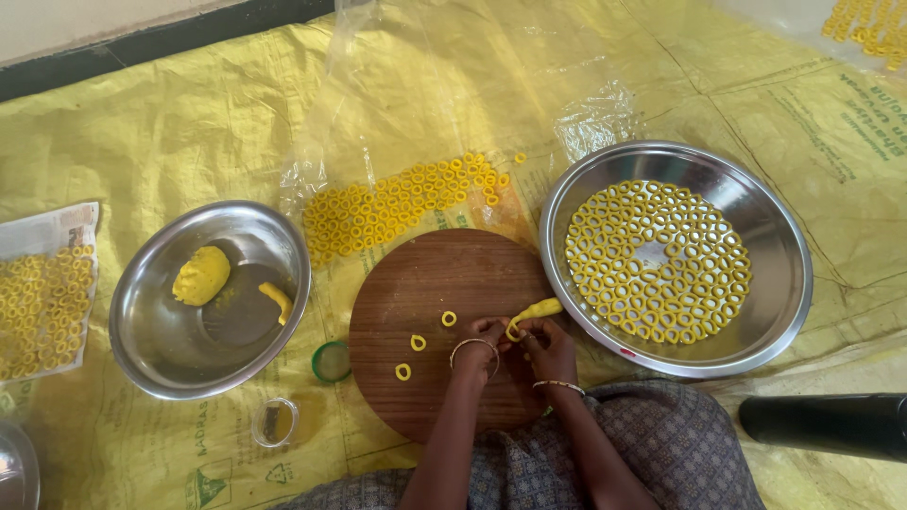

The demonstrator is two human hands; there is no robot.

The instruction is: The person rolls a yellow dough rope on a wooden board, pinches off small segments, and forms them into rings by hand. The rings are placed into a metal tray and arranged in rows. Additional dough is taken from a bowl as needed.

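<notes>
A short yellow dough roll (535,311) is pinched between the fingers of the left hand (480,342) and right hand (546,345) over the round wooden board (425,283), its thick end pointing at the steel pan. Just right of the fingers, that wide steel pan (784,283) holds rows of dough rings; well left, a steel bowl (142,340) holds a dough lump (201,275). Three loose dough rings (418,343) lie just left of the fingers, with bare board beyond them.

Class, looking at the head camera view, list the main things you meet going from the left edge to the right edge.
Paper sheet of dough rings → steel bowl with dough lump → green lid → round wooden board → left hand → right hand → steel pan of rings → black cylinder.
</notes>
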